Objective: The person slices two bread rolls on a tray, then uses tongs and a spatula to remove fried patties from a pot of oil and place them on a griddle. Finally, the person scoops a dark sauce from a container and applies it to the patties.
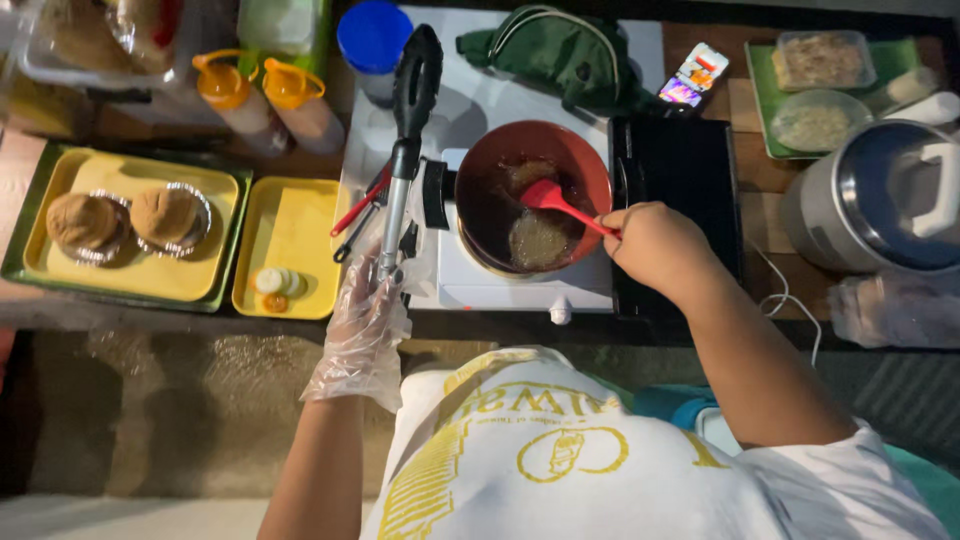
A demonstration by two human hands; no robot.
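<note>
Overhead: right hand (655, 245), fingers closed around handle of red silicone spatula (555, 203), blade down in round red frying pan (533, 195) beside a browning patty (538, 240), on white single-burner stove (520, 285). Left hand (368, 320) in clear plastic glove, fingers gripping long black-tipped metal tongs (405, 140), just left of pan. Further left on tabletop, yellow tray (135, 270) with two buns (125, 218) in foil cups.

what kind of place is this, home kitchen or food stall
Most likely a small food stall. A patty fries in a red pan on a portable stove, bun halves wait in foil cups on a yellow tray, and squeeze sauce bottles stand ready.
</note>
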